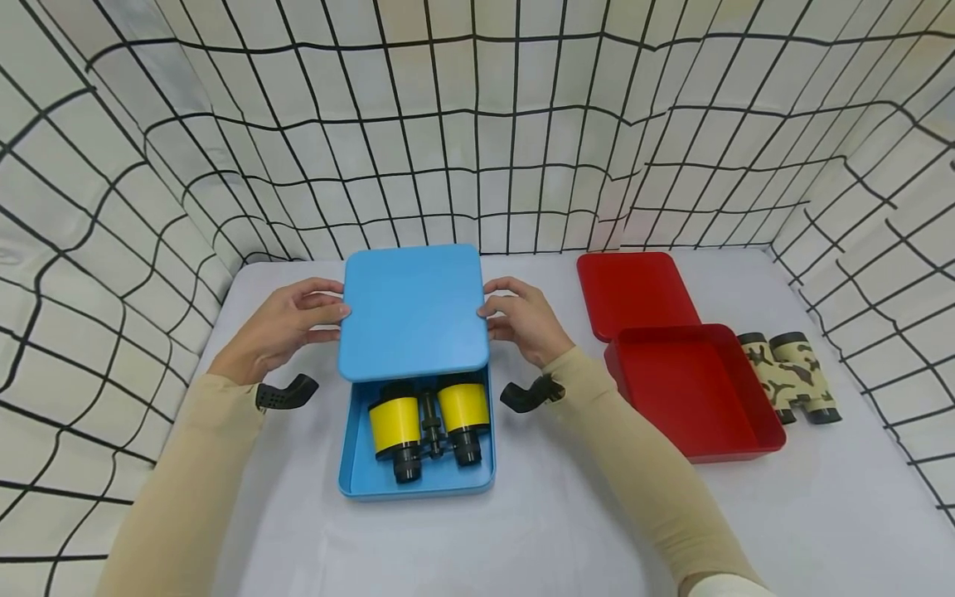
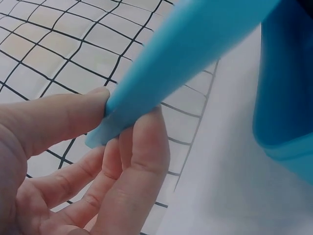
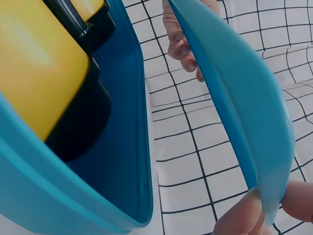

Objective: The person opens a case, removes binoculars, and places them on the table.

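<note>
A blue lid (image 1: 414,311) is held above the back part of a blue box (image 1: 418,489). My left hand (image 1: 287,323) pinches the lid's left edge, thumb on one face and fingers on the other in the left wrist view. On the opposite edge, my right hand (image 1: 525,319) pinches it too. Inside the box lie yellow and black binoculars (image 1: 393,424), their far ends hidden under the lid in the head view. The right wrist view shows a gap between the raised lid (image 3: 244,98) and the box rim (image 3: 142,147).
To the right stands an open red box (image 1: 694,390), with a red lid (image 1: 634,290) behind it. Camouflage binoculars (image 1: 794,373) lie beside the red box. A black grid-patterned white cloth (image 1: 477,141) rises around the back and sides of the white table (image 1: 522,539).
</note>
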`<state>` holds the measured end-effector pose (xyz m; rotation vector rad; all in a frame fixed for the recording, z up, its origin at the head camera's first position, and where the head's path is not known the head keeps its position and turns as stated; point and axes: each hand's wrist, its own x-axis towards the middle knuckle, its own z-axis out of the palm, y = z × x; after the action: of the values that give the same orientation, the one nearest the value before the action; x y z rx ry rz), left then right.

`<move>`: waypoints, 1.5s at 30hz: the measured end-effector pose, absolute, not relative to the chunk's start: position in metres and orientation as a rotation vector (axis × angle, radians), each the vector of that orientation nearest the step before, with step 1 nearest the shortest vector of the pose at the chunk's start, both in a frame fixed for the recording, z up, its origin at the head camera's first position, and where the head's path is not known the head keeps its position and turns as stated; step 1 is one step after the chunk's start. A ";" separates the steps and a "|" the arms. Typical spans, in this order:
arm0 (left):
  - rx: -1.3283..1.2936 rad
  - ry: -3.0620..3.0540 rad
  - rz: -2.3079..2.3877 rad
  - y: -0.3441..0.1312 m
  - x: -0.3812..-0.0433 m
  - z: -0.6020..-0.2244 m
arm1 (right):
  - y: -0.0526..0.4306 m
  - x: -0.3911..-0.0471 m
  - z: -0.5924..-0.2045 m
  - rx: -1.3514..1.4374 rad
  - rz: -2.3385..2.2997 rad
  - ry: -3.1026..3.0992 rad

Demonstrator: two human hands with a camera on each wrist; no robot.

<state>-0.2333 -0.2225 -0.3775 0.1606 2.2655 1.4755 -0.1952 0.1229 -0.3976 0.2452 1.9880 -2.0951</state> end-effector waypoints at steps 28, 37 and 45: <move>0.130 2.226 1.554 -0.213 -0.254 -0.381 | 0.128 -0.217 -0.402 0.271 -2.095 2.019; 0.122 2.234 1.553 -0.212 -0.264 -0.385 | 0.128 -0.224 -0.405 0.277 -2.106 2.002; 0.098 2.249 1.543 -0.211 -0.271 -0.388 | 0.127 -0.232 -0.406 0.291 -2.078 2.024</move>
<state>-0.2711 -0.2111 -0.3883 0.0979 2.2487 1.5433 -0.2315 0.1274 -0.4056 0.2910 2.0240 -2.0780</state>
